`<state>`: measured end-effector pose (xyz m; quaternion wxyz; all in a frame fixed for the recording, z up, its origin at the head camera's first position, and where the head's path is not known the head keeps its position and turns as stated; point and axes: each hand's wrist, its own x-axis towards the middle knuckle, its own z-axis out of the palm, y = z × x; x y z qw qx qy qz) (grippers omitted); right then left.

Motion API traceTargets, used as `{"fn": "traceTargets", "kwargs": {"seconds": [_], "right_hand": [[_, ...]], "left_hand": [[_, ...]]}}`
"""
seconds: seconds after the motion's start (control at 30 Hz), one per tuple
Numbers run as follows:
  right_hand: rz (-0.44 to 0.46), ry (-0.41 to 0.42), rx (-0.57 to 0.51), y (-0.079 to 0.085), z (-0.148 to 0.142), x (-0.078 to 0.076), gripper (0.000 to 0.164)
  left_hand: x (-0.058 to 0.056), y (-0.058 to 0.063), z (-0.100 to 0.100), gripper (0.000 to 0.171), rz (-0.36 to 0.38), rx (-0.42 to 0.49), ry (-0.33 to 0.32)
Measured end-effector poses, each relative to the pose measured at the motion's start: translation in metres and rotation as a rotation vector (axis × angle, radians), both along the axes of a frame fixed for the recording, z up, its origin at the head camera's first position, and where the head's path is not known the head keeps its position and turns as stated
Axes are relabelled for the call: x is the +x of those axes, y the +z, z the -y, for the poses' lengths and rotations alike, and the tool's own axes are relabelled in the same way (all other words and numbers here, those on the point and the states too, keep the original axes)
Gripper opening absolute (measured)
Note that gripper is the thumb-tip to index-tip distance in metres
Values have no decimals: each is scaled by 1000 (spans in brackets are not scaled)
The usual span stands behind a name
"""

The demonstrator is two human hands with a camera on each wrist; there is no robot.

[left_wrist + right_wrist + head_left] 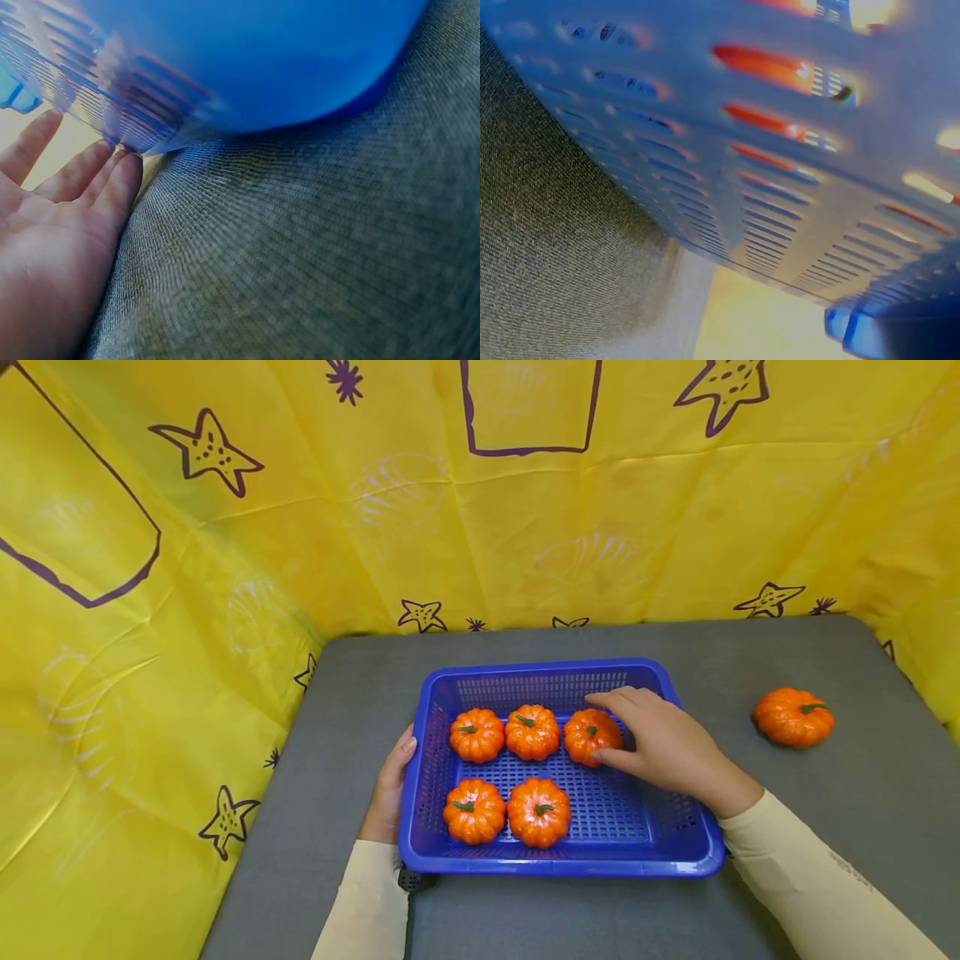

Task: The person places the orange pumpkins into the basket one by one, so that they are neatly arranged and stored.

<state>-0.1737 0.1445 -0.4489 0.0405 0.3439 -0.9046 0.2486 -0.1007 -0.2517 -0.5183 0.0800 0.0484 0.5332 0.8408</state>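
Observation:
A blue plastic basket [562, 867] with slotted walls holds several small orange pumpkins with green stems. Two of them, a left pumpkin [474, 811] and a right pumpkin [539, 812], lie in the near row. My right hand [667, 743] reaches over the right side and grips the rightmost pumpkin [588, 735] of the far row, thumb in front and fingers behind. At the left wall, my left hand [390, 785] touches the basket from outside, its thumb near the rim. In the left wrist view, extended fingertips [129, 169] rest against the slotted wall.
Another orange pumpkin [793, 717] lies on the grey table [300, 827], right of the basket. Yellow cloth [510, 543] with starfish drawings hangs behind and along the sides. Basket slots [765, 217] fill much of the right wrist view.

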Motion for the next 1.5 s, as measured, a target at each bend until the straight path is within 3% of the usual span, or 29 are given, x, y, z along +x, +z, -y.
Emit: {"fn": "traceTargets", "kwargs": {"seconds": [0.2,0.47,0.63,0.8,0.97,1.37,1.5], "right_hand": [[52,-13,-200,-2,-7,1,63],[94,16,-593,-8,-14,0,54],[224,127,-857,-13,-24,-1,41],[320,312,-1043,-20,-37,-3,58],[372,400,-1114,-21,-41,-4,62],[394,479,-1216,-21,-47,-5,56],[385,454,-1225,-20,-56,-4,54]], "left_hand": [[0,0,1,63,2,-16,0],[-1,-2,2,63,4,-23,4],[-3,-6,2,64,-6,-18,9],[-3,-6,2,64,-19,-12,3],[-1,-3,3,63,-5,-23,8],[-2,-4,3,62,-12,-31,-7],[-4,-4,3,63,-15,-21,-14]]}}
